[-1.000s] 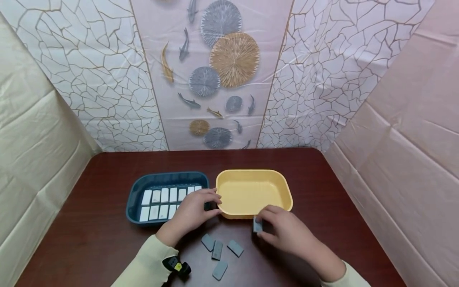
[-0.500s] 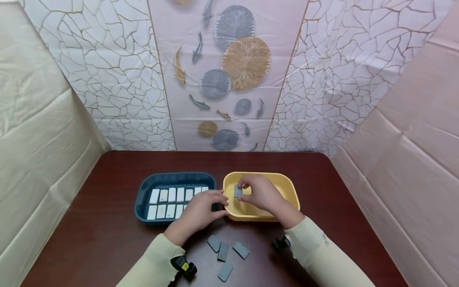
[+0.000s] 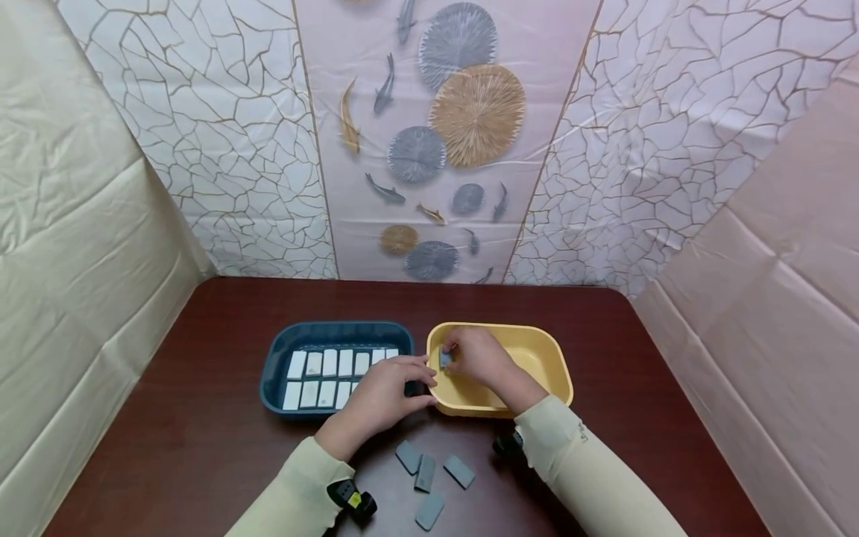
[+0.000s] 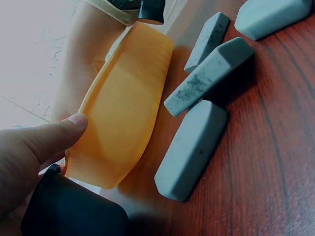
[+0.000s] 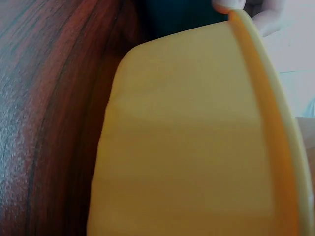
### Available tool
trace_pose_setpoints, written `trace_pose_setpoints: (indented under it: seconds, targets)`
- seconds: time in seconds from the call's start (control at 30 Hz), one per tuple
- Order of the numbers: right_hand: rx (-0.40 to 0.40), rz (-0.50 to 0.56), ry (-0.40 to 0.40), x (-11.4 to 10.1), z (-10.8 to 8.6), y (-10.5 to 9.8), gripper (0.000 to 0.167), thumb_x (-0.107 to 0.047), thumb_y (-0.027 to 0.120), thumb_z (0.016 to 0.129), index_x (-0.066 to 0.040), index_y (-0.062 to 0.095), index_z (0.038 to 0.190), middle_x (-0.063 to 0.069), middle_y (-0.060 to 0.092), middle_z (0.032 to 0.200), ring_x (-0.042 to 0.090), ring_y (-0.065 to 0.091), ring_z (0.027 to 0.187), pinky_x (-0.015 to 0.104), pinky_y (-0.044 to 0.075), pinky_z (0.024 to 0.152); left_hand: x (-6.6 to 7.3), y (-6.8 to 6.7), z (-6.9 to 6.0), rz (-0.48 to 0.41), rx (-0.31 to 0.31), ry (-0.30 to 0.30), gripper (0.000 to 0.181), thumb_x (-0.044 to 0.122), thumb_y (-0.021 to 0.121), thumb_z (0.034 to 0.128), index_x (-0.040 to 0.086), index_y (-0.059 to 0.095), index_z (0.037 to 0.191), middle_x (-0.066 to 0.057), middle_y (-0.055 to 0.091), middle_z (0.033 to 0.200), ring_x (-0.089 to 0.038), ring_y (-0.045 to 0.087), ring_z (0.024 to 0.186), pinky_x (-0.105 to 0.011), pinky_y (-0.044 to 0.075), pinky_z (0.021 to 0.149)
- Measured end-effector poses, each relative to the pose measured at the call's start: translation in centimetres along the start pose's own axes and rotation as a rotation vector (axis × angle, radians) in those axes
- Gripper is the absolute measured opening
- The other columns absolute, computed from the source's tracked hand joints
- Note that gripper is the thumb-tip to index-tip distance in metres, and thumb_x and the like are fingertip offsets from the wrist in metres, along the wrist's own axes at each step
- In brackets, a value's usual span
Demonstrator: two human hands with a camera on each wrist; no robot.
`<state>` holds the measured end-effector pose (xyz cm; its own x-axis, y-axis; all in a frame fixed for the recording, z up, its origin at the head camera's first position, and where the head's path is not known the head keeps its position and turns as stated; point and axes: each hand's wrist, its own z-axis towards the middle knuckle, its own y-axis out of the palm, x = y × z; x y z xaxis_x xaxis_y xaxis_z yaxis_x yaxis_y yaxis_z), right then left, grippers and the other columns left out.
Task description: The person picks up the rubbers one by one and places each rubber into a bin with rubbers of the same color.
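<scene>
My right hand [image 3: 478, 356] is inside the yellow tray [image 3: 537, 373], pinching a grey eraser [image 3: 445, 358] at the tray's left end. My left hand [image 3: 385, 395] grips the tray's near left corner; in the left wrist view its thumb [image 4: 59, 135] presses the rim. Several loose grey erasers [image 3: 459, 472] with slanted ends lie on the table in front of the tray. The right wrist view shows mostly the tray's outer wall [image 5: 187, 132], and the right hand's fingers are hidden there.
A dark blue tray [image 3: 270, 373] stands left of the yellow one, with white blocks [image 3: 309, 393] set in two rows; the left hand covers part of it. The dark red table [image 3: 168, 440] ends at a patterned cloth backdrop [image 3: 255, 186].
The right hand has carried the grey eraser from the front of the yellow tray into its left end and lowered it. The left hand stays on the corner; the head view has shifted slightly.
</scene>
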<state>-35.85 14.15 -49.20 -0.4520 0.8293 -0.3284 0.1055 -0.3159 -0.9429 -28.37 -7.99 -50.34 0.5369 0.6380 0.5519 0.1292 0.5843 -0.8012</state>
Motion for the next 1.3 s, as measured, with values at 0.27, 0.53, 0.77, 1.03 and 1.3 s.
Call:
trace_pose_setpoints:
  seconds: [0.27, 0.53, 0.77, 1.03, 1.3]
  targets:
    - [-0.001, -0.036, -0.014, 0.4, 0.0, 0.5, 0.021, -0.011, 0.097, 0.083, -0.009, 0.080, 0.096, 0.001, 0.076, 0.092, 0.022, 0.071, 0.088, 0.041, 0.061, 0.085, 0.0, 0.0, 0.0, 0.006, 0.003, 0.004, 0.023, 0.034, 0.089, 0.0953, 0.020, 0.087, 0.113, 0.009, 0.077, 0.130, -0.018, 0.065, 0.135, -0.044, 0.056, 0.109]
    - [-0.007, -0.058, -0.020, 0.1, 0.0, 0.5, 0.020, -0.011, 0.097, 0.084, -0.010, 0.081, 0.096, 0.001, 0.076, 0.093, 0.022, 0.071, 0.090, 0.041, 0.061, 0.087, 0.1, 0.0, -0.1, -0.002, 0.003, -0.009, 0.023, 0.034, 0.089, 0.0955, 0.021, 0.087, 0.114, 0.010, 0.076, 0.130, -0.017, 0.064, 0.135, -0.044, 0.056, 0.110]
    - [-0.006, -0.073, -0.048, -0.1, -0.9, 0.2, 0.018, -0.010, 0.093, 0.089, -0.009, 0.083, 0.104, 0.002, 0.076, 0.101, 0.023, 0.072, 0.096, 0.041, 0.062, 0.088, 0.1, 0.0, 0.0, -0.013, -0.003, -0.016, 0.023, 0.034, 0.090, 0.0947, 0.020, 0.087, 0.114, 0.009, 0.076, 0.130, -0.018, 0.064, 0.135, -0.045, 0.056, 0.110]
    - [0.169, 0.145, -0.127, -0.8, -5.6, -2.6, 0.017, -0.008, 0.085, 0.097, -0.009, 0.081, 0.113, 0.002, 0.078, 0.113, 0.019, 0.077, 0.097, 0.043, 0.064, 0.084, 0.0, 0.2, -0.1, -0.023, 0.010, -0.028, 0.023, 0.034, 0.090, 0.0951, 0.021, 0.086, 0.113, 0.007, 0.076, 0.131, -0.019, 0.064, 0.136, -0.045, 0.057, 0.109]
    - [-0.032, 0.325, -0.438, -0.7, -12.4, -2.3, 0.021, -0.007, 0.084, 0.097, -0.015, 0.080, 0.116, -0.008, 0.077, 0.111, 0.006, 0.071, 0.098, 0.032, 0.063, 0.085, 0.2, 0.1, -0.2, -0.026, 0.006, -0.038, 0.027, 0.033, 0.090, 0.0949, 0.019, 0.086, 0.118, 0.006, 0.076, 0.135, -0.020, 0.062, 0.140, -0.047, 0.054, 0.113]
